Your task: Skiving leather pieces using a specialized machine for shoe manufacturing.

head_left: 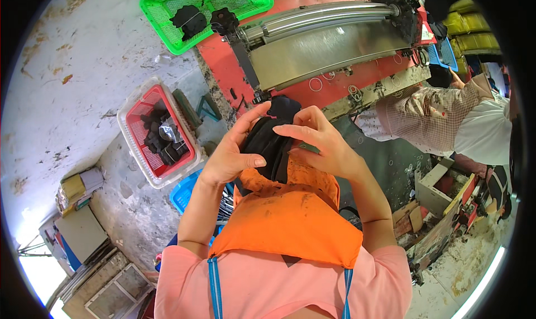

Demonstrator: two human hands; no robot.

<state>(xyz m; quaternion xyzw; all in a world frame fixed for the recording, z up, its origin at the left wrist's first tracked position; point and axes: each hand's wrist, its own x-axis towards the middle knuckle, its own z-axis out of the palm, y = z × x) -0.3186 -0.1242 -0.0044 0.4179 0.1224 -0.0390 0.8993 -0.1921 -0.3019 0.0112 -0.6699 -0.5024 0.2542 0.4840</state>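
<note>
L hand (228,154), fingers wide apart, & R hand (322,143), fingers bent, hold unclear, were prob. arranging black strips (269,151); next seemingly needed steady grip.

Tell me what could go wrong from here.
The black material between the left hand and the right hand might slip, since the left hand looks spread rather than tightly closed. The loose rings lying toward the near edge of the red-topped table could perhaps get knocked off.
</note>
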